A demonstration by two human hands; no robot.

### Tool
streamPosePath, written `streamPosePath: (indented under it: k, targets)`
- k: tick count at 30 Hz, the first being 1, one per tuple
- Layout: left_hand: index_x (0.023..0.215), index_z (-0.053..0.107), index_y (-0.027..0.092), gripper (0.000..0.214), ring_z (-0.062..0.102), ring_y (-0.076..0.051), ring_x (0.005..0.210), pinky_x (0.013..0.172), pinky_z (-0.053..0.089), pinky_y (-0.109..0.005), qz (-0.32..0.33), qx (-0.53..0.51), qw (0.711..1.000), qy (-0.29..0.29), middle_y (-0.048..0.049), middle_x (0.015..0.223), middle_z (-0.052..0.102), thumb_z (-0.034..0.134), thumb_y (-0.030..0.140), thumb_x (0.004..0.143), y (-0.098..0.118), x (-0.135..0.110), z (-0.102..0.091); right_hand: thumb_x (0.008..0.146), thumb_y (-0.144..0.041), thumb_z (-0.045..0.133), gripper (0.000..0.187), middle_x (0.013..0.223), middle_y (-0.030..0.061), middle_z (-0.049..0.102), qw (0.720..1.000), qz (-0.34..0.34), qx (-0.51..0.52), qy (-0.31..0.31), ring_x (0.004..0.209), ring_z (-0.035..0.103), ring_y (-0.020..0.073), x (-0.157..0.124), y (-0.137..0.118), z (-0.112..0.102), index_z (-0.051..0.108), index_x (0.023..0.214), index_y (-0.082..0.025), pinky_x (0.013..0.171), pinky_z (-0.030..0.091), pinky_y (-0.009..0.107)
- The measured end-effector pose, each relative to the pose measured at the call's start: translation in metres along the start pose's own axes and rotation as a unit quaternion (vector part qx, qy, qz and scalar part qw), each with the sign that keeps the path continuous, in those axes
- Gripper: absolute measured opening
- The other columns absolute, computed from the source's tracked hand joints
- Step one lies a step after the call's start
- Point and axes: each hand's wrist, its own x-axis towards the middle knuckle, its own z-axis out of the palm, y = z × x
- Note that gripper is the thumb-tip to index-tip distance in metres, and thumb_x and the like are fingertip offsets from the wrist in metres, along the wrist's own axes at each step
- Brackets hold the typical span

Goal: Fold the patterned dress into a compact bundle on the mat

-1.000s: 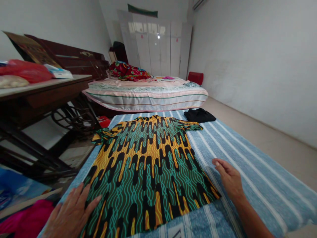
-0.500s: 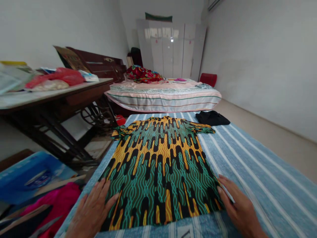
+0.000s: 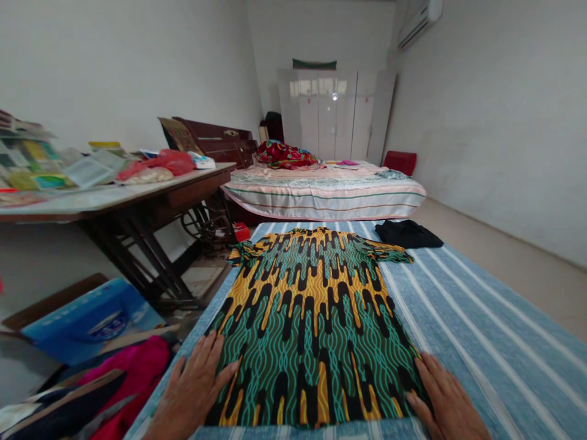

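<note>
A short-sleeved shirt [image 3: 316, 318] in green, yellow and black lies spread flat on a blue bed sheet with white stripes [image 3: 458, 342]. Its collar points away from me and its hem lies nearest. On the lower left edge of the shirt rests my left hand [image 3: 195, 382], flat, with fingers stretched and thumb apart. At the lower right edge, my right hand [image 3: 447, 394] lies with its fingers extended and its thumb on the cloth. Neither hand grips the fabric. A folded black garment [image 3: 408, 234] sits past the right sleeve.
To the left stands a sewing-machine table [image 3: 183, 178] loaded with bags and boxes. Below it are a blue box [image 3: 96, 321] and a heap of clothes [image 3: 123, 373]. Beyond the striped sheet is another bed [image 3: 330, 198] with a red floral bundle [image 3: 287, 154].
My view has tilted up and turned slightly left. The right hand has flattened, its fingers now extended at the shirt's edge. My left hand stays on the left edge.
</note>
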Motion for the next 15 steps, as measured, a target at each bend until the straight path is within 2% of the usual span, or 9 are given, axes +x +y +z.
streamPosePath:
  k: [5,9,15]
  targets:
    - [0.105,0.066,0.04,0.052,0.036,-0.036,0.128,0.094,0.036,-0.059,0.016,-0.008,1.0,0.01,-0.0027,0.134,0.051,0.047,0.002,0.074,0.002,0.002,-0.011,0.085,-0.053,0.04,0.055,0.124,0.0201,0.055,1.0,-0.007,-0.009,0.022,0.114,0.052,0.0349,0.0,0.003,0.009,0.06,0.114,-0.01,0.088,0.047,0.051]
    - [0.105,0.065,0.041,0.052,0.032,-0.036,0.13,0.094,0.035,-0.061,0.002,-0.008,1.0,-0.016,0.0003,0.137,0.047,0.047,0.003,0.075,0.005,0.004,-0.016,0.084,-0.055,0.041,0.056,0.126,0.0162,0.054,1.0,0.003,-0.003,0.007,0.115,0.051,0.0325,-0.002,0.005,0.015,0.06,0.116,-0.014,0.091,0.046,0.049]
    - [0.106,0.064,0.044,0.054,0.027,-0.038,0.132,0.094,0.032,-0.062,0.008,-0.043,0.997,-0.059,0.0024,0.138,0.046,0.048,0.005,0.072,-0.002,0.006,-0.005,0.084,-0.058,0.041,0.058,0.128,0.0158,0.053,1.0,0.02,0.001,-0.009,0.116,0.05,0.0329,-0.004,0.006,0.016,0.06,0.117,-0.014,0.093,0.044,0.05]
